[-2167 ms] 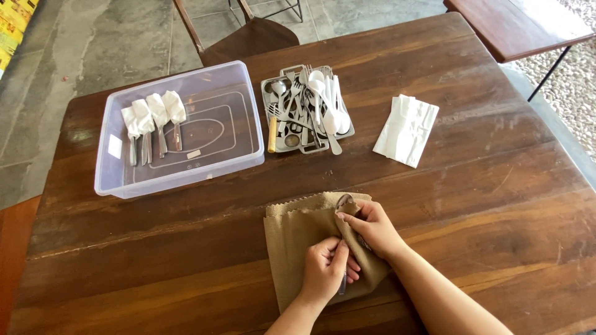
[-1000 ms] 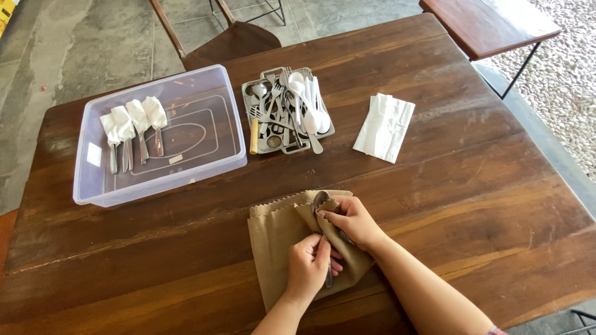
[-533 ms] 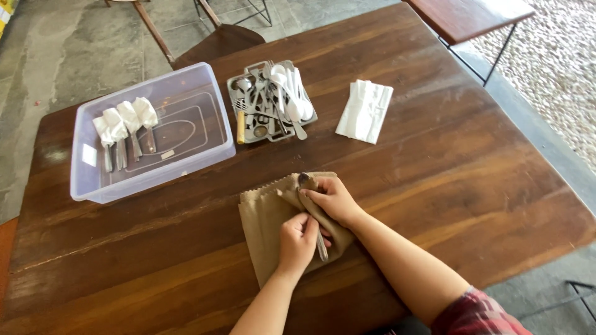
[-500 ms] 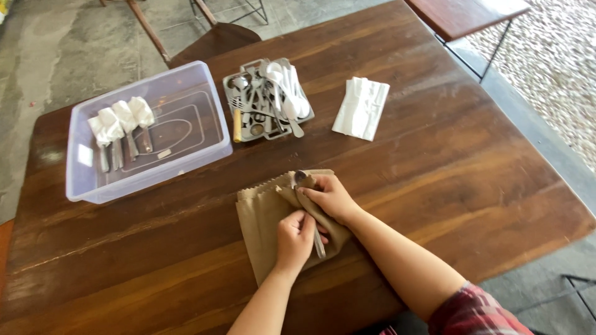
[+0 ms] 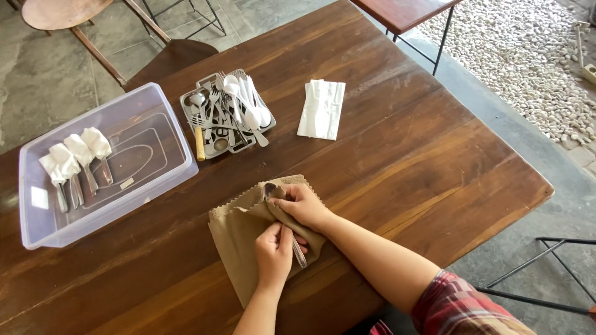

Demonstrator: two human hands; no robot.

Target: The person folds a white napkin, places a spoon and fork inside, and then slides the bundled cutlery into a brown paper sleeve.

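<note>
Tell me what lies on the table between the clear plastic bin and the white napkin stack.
In the head view, a grey cutlery tray full of spoons and forks sits between the clear plastic bin and the white napkin stack.

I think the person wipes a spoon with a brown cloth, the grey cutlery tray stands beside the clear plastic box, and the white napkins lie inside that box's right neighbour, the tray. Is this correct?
One detail is wrong. In the head view the folded white napkins lie on the bare table, right of the grey cutlery tray, not inside it. The rest holds: both hands work a spoon in the brown cloth, and the tray stands beside the clear plastic box.
</note>
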